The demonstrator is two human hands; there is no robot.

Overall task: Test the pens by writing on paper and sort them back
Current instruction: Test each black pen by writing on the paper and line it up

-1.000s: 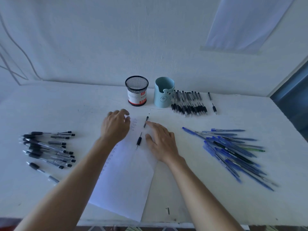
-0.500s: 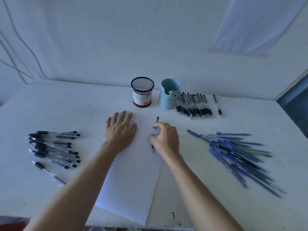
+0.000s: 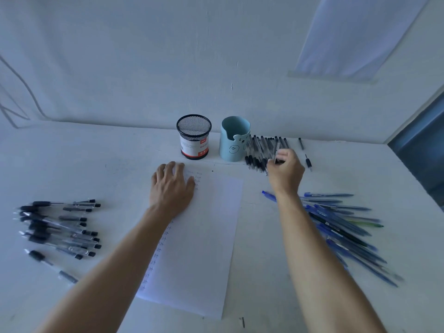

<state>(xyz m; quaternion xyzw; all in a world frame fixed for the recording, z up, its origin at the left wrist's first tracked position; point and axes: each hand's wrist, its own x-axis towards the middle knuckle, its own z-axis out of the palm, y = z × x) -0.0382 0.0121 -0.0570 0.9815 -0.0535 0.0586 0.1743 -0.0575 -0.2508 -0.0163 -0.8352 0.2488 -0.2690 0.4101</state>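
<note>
Head view, single frame. White table point(image 3: 96, 159) against a white wall. Sheet of paper point(image 3: 204, 236) lies in the middle, slightly skewed, with small written marks down its left margin and a few short words at the top left. Left hand point(image 3: 171, 188) rests palm-down on the paper's upper left corner, fingers straight and a little spread, holding nothing. Right hand point(image 3: 286, 173) is at the far right of the paper, over the row of black pens point(image 3: 258, 152) laid side by side just right of the blue cup point(image 3: 234, 140); its fingers are curled and pinch one pen point(image 3: 276, 150), whose pale barrel sticks up and away from the fingertips, blurred. Black mesh cup point(image 3: 194, 137) with a red and white label stands just left of the blue cup, apart from it; what is inside either cup cannot be told. Two lone black pens point(image 3: 308, 162) lie right of the row. Loose heap of blue pens point(image 3: 343, 224) lies to the right of the paper, partly under the right forearm. A second group of black pens point(image 3: 57, 224) lies well to the left.
</note>
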